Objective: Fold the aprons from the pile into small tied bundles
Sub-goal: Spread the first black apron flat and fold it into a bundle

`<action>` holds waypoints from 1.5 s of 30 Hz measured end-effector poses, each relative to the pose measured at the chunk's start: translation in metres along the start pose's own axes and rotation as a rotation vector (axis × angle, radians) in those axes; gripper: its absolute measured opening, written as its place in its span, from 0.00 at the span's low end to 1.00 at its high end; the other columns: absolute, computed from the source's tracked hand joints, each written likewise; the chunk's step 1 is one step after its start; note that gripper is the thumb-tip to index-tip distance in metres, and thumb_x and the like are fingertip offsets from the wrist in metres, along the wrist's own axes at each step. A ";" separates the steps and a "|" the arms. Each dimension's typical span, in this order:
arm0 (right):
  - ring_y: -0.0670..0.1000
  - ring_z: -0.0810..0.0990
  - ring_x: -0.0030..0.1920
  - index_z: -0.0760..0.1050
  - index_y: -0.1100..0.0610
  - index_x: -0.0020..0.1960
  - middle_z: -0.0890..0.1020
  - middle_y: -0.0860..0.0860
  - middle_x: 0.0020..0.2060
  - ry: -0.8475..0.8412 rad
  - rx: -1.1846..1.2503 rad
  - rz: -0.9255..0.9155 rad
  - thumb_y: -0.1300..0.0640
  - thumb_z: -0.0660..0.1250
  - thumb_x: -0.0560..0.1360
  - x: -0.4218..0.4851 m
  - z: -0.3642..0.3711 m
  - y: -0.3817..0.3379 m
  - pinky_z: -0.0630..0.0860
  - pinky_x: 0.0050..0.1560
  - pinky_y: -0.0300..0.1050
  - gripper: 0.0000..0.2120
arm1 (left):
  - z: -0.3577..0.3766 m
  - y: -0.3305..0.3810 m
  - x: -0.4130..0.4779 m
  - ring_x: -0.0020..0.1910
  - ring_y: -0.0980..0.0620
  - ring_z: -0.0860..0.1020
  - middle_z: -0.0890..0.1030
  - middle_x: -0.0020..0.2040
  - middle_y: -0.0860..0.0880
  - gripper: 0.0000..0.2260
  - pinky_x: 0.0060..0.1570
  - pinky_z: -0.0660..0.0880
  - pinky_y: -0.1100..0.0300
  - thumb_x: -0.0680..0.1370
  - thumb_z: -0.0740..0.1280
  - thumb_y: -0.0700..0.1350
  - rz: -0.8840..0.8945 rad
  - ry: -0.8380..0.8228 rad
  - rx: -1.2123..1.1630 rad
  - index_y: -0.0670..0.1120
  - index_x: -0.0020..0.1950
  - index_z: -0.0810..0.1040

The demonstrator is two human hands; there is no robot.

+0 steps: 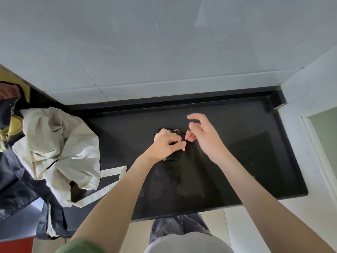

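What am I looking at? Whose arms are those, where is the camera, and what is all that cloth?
No machine here: these are a person's two bare arms. The one picture comes from a camera worn on their head, looking down, so you see what they see. Below is a shiny black counter against a pale wall. The left hand grips a small dark bundle with yellow marks, probably a folded apron. The right hand hovers beside it with curled fingers; whether it pinches a dark tie is too hard to see. At the left lies the pile: a crumpled cream apron with long straps, resting on a dark blue apron.
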State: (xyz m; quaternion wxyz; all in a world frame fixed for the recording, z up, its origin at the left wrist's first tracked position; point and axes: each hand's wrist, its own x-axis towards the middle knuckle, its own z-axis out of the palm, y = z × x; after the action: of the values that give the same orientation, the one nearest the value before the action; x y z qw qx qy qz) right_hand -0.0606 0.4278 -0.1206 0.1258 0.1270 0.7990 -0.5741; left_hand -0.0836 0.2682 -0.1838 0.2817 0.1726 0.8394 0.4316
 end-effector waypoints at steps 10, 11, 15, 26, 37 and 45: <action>0.42 0.77 0.37 0.69 0.53 0.68 0.80 0.47 0.44 -0.254 -0.221 0.159 0.58 0.55 0.83 -0.009 0.011 0.031 0.72 0.35 0.30 0.15 | -0.004 0.008 -0.005 0.54 0.56 0.68 0.71 0.40 0.51 0.21 0.50 0.63 0.67 0.82 0.59 0.51 -0.202 0.061 -0.274 0.38 0.37 0.75; 0.41 0.77 0.35 0.69 0.54 0.69 0.81 0.47 0.43 -0.259 -0.211 0.151 0.60 0.56 0.82 -0.011 0.014 0.032 0.72 0.35 0.30 0.16 | -0.004 0.007 -0.004 0.53 0.56 0.69 0.72 0.40 0.51 0.20 0.50 0.64 0.69 0.82 0.59 0.51 -0.195 0.069 -0.290 0.38 0.38 0.75; 0.45 0.78 0.37 0.66 0.56 0.72 0.81 0.48 0.43 -0.259 -0.075 0.159 0.63 0.56 0.82 -0.011 0.023 0.035 0.77 0.42 0.36 0.18 | -0.008 0.006 -0.004 0.48 0.59 0.71 0.74 0.36 0.54 0.17 0.46 0.64 0.76 0.82 0.60 0.50 -0.167 0.083 -0.330 0.45 0.34 0.72; 0.42 0.77 0.33 0.70 0.52 0.57 0.80 0.46 0.38 -0.269 -0.347 0.085 0.55 0.65 0.79 -0.005 0.027 0.028 0.72 0.33 0.28 0.09 | -0.009 -0.003 -0.008 0.42 0.55 0.77 0.76 0.40 0.42 0.18 0.56 0.70 0.62 0.83 0.57 0.39 -0.076 0.106 -0.488 0.46 0.35 0.77; 0.45 0.71 0.23 0.68 0.54 0.34 0.72 0.48 0.25 -0.102 -0.350 0.117 0.52 0.64 0.78 0.007 0.031 0.024 0.70 0.31 0.39 0.15 | 0.004 -0.001 -0.005 0.54 0.54 0.75 0.79 0.46 0.54 0.15 0.60 0.71 0.62 0.83 0.57 0.41 -0.091 0.251 -0.599 0.46 0.41 0.80; 0.48 0.66 0.19 0.81 0.58 0.45 0.73 0.55 0.24 -0.028 0.181 0.369 0.53 0.64 0.80 0.000 0.047 0.017 0.62 0.23 0.40 0.12 | -0.002 0.000 -0.006 0.46 0.58 0.79 0.79 0.48 0.47 0.15 0.49 0.74 0.69 0.83 0.56 0.42 -0.145 0.255 -0.690 0.41 0.43 0.79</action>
State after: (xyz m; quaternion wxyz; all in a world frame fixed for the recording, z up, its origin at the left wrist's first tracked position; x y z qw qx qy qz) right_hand -0.0521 0.3888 -0.1496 0.2281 0.2739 0.7053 -0.6127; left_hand -0.0802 0.2637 -0.1814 0.2466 -0.0476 0.6829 0.6860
